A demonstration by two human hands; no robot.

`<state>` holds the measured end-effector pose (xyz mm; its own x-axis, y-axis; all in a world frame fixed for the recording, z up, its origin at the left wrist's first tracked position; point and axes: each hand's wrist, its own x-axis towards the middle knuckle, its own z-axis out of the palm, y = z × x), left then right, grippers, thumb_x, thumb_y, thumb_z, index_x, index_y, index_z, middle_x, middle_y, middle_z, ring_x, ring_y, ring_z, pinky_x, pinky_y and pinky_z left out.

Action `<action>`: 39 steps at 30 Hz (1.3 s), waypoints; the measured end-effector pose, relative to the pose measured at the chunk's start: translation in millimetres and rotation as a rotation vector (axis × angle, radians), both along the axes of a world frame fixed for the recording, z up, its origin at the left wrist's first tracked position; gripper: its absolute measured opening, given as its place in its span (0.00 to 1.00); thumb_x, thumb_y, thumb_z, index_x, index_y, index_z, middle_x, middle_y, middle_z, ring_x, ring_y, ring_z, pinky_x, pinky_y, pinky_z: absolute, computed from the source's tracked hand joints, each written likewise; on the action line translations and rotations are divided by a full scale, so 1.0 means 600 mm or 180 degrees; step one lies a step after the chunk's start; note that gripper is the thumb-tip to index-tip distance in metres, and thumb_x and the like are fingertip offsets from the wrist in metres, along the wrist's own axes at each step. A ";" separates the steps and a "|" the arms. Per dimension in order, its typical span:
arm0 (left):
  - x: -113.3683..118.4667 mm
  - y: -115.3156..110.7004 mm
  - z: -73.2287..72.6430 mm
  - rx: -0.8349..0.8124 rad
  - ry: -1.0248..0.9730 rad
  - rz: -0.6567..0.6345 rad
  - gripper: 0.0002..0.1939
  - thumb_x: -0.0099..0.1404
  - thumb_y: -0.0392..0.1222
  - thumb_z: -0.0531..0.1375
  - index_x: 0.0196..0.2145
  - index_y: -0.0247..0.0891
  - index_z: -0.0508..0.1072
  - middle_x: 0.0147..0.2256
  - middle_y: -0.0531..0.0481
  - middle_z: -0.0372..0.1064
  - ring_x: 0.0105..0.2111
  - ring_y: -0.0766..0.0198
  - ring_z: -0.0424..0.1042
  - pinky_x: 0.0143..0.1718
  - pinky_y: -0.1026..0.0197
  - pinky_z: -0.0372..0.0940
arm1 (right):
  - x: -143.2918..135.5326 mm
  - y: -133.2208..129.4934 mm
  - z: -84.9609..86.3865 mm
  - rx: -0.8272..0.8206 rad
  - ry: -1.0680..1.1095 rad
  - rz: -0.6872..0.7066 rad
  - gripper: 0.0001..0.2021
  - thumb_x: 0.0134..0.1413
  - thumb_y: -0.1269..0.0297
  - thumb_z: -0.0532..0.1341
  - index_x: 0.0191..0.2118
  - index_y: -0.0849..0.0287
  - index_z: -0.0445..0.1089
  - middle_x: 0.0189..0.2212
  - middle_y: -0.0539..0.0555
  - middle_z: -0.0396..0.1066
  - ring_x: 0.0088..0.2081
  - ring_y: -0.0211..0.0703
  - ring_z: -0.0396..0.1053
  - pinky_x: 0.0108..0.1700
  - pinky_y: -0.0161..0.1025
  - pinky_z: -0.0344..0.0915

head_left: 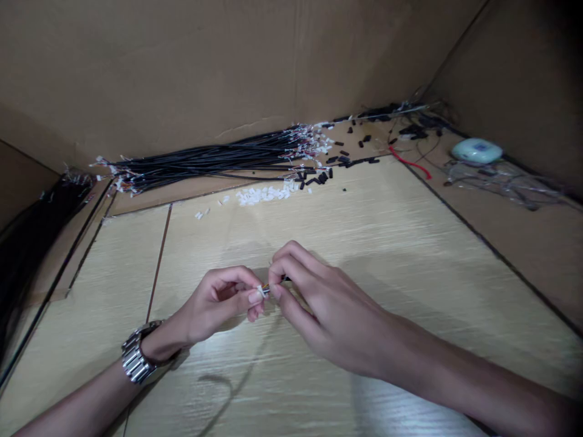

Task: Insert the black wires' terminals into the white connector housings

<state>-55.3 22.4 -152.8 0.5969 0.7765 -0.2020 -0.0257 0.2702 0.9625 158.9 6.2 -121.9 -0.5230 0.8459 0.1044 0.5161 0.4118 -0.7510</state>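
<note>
Over the middle of the wooden table, my left hand pinches a small white connector between thumb and index finger. Thin coloured wires run from the connector to my right hand. The right thumb and fingertips are closed on these wires, with a short bit of black cable showing behind them. The two sets of fingertips are almost touching. Most of the cable is hidden by my right hand.
A bundle of black cables lies along the back cardboard wall. Near it are loose white connectors and black pieces. A pale green oval object and tangled wires are at right. More black cables lie at left.
</note>
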 end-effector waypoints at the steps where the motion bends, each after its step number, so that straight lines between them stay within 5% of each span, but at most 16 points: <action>1: -0.001 0.000 0.000 -0.0003 0.0024 0.0005 0.05 0.66 0.38 0.62 0.35 0.34 0.76 0.28 0.51 0.74 0.26 0.72 0.70 0.30 0.70 0.66 | 0.000 -0.001 0.000 -0.0011 -0.0011 -0.0017 0.07 0.67 0.69 0.49 0.39 0.57 0.63 0.40 0.52 0.64 0.36 0.39 0.67 0.41 0.42 0.64; 28: 0.017 -0.011 0.003 0.0019 0.0255 0.0430 0.06 0.66 0.40 0.63 0.33 0.34 0.76 0.27 0.53 0.73 0.25 0.73 0.69 0.30 0.71 0.64 | -0.017 -0.006 -0.028 0.0040 0.0197 -0.0442 0.05 0.66 0.70 0.50 0.38 0.58 0.61 0.38 0.52 0.62 0.36 0.41 0.66 0.39 0.43 0.64; 39: 0.015 0.005 0.012 -0.0760 -0.0167 0.0303 0.08 0.64 0.40 0.65 0.30 0.33 0.75 0.25 0.53 0.71 0.23 0.73 0.67 0.27 0.70 0.61 | 0.003 0.018 -0.023 0.0614 0.0054 0.0195 0.05 0.68 0.69 0.51 0.42 0.58 0.64 0.42 0.53 0.62 0.39 0.40 0.69 0.38 0.38 0.69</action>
<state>-46.2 25.7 -145.3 0.5379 0.7636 -0.3571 -0.1101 0.4836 0.8683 160.5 16.7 -135.5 -0.5697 0.7760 0.2707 0.4736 0.5791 -0.6636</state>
